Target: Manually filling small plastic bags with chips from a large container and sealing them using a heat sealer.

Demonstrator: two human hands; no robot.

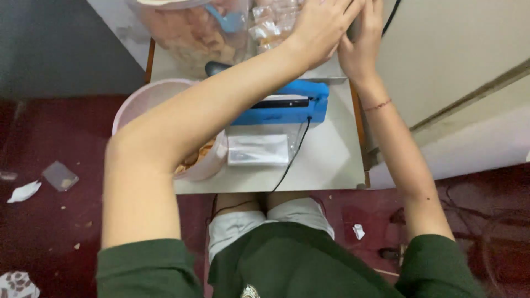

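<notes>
Seen from above, two bare arms in dark green short sleeves reach away from the viewer toward twelve o'clock, across one small pale table. The left hand and right hand meet at the far edge, the left laid partly over the right, both pressing at a pile of small clear sealed packets holding tan snacks; the packets overlap too much to count. The left fingers are stretched nearly flat, and the right fingers point upward, close together; what either hand grips, if anything, cannot be told, because the hands cover each other and the top edge cuts them off. One blue heat sealer, a long boxy bar with a black strip, lies across the table's middle, just below the hands, and the left forearm crosses over it. One black cord runs from it toward six o'clock. One flat, shiny empty plastic pouch lies just in front of the sealer. At nine o'clock one round pale pink tub holds tan snacks, mostly hidden by the left arm. At eleven o'clock one large clear jar of the same snacks stands with a blue scoop inside. One thin red thread circles the right wrist. Scraps of paper dot the dark red floor.
</notes>
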